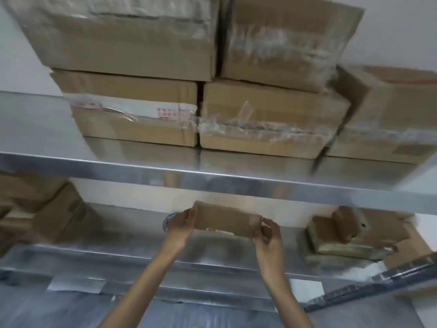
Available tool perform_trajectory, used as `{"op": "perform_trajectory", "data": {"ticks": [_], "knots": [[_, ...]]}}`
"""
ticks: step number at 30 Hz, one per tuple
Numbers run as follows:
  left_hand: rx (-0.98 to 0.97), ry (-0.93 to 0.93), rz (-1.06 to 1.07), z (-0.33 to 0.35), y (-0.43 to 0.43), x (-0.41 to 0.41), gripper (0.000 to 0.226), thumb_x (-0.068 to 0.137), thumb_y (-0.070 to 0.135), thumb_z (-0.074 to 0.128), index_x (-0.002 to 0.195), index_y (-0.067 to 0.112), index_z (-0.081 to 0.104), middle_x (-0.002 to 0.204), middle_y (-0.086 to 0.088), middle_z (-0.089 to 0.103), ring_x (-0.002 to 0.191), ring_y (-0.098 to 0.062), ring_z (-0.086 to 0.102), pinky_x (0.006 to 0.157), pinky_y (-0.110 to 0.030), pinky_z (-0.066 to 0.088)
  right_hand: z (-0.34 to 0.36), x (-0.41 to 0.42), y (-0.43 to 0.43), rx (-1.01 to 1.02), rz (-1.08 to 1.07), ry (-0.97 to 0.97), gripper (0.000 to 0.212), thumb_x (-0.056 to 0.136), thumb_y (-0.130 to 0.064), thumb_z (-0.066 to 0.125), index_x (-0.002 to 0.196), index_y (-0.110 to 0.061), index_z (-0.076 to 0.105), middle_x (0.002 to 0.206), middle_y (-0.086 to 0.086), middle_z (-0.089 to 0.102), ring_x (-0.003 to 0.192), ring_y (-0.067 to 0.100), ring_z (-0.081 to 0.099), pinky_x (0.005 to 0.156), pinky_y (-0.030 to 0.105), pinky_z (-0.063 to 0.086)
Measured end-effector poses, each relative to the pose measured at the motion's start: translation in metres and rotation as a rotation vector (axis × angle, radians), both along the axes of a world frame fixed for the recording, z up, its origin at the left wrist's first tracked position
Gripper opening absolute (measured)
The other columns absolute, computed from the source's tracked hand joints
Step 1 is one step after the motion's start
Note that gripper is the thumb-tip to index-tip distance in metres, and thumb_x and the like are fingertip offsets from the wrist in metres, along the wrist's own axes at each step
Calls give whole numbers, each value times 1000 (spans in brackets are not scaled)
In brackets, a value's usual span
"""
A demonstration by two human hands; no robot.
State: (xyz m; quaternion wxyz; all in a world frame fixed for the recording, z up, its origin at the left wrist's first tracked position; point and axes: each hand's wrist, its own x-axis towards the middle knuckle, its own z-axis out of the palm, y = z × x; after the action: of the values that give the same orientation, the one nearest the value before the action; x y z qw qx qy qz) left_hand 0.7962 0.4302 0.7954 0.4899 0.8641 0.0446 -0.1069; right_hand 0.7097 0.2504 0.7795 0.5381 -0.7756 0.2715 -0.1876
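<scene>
A small flat cardboard box [225, 218] is held up over the middle metal shelf [142, 247], between the two shelf levels. My left hand [181, 224] grips its left end, fingers curled round the edge. At its right end my right hand [269, 233] holds it the same way. Both forearms reach up from the bottom of the frame. A strip of white label shows on the box's underside. The frame is motion-blurred.
The upper shelf [212, 178] carries stacked taped cartons [146, 114]. On the middle shelf, brown cartons [56, 214] sit at the left and several small boxes [350, 233] are piled at the right. A tape roll [168, 221] lies behind my left hand. White wall behind.
</scene>
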Motion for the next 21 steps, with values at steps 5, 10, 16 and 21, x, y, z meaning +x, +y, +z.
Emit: {"op": "perform_trajectory", "data": {"ticks": [5, 10, 16, 21], "knots": [[67, 101, -84, -33, 18, 22, 50, 102, 40, 35, 89, 4, 68, 96, -12, 69, 94, -29, 65, 77, -29, 46, -16, 6, 20, -34, -5, 117, 20, 94, -8, 52, 110, 2, 59, 89, 0, 60, 83, 19, 58, 62, -1, 35], [140, 196, -101, -55, 23, 23, 40, 101, 39, 39, 115, 6, 57, 111, -12, 63, 107, -29, 58, 78, -28, 35, -34, 11, 15, -28, -8, 227, 22, 96, -9, 48, 114, -3, 59, 101, 10, 65, 82, 15, 54, 60, 6, 35], [249, 199, -198, -61, 26, 35, 27, 101, 32, 40, 89, 11, 53, 90, -5, 58, 96, -28, 60, 78, -32, 42, -35, 14, 2, 7, 29, 294, 23, 97, -18, 50, 108, -3, 63, 100, 9, 67, 84, 14, 57, 70, 21, 36], [180, 210, -221, -64, 26, 43, 35, 97, 34, 51, 66, 18, 46, 75, -5, 60, 86, -29, 64, 84, -39, 52, -34, 23, -10, 23, 44, 280, 11, 94, -18, 56, 97, -10, 63, 85, -1, 62, 79, 15, 59, 59, 2, 37]]}}
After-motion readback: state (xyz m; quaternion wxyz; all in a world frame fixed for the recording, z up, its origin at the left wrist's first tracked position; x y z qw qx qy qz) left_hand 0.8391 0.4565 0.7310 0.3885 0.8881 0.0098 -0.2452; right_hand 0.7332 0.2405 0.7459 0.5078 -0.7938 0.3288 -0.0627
